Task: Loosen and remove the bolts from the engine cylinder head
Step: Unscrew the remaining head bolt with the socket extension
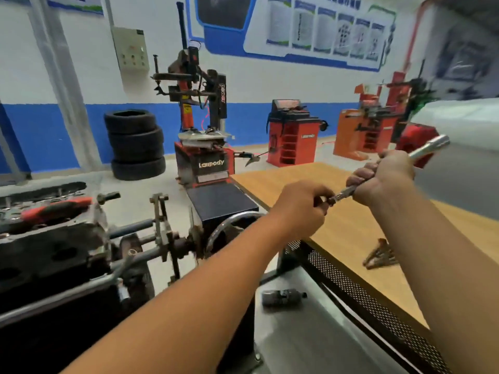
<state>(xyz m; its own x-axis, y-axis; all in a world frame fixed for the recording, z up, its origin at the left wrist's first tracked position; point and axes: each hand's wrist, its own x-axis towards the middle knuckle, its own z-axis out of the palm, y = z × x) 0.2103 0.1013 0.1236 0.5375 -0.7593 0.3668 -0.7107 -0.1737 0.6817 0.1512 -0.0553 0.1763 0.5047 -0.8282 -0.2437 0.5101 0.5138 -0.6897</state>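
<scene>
A tyre workshop is seen, with blue-and-white walls, and a wooden worktop (351, 238) runs along the right half of the frame.

At centre right, above that worktop, both hands are raised clear of the engine. The right hand (383, 176) is curled tight round the shaft of a silver socket wrench (429, 148), whose thick end points to the upper right. The left hand (299, 209) is pinched on a small dark piece (330, 198) at the tool's near tip; whether it is a bolt or a socket cannot be told through the blur. The tool appears to be held steady by one hand so that the piece can be pulled or twisted off by the other, over the worktop where a dropped part would be caught.

Lower right on the worktop, a loose pile of rusty bolts (380, 256) is laid, probably as the place for removed ones. Below it, on a grey metal surface, a dark socket-like cylinder (283, 296) is lying on its side.

The engine cylinder head (48, 238) is mounted on a stand at the lower left of the frame, well apart from both hands, and a red-handled tool (56, 209) is resting on top of it. In the background a stack of tyres (135, 144) and a tyre changer (202, 157) are standing.
</scene>
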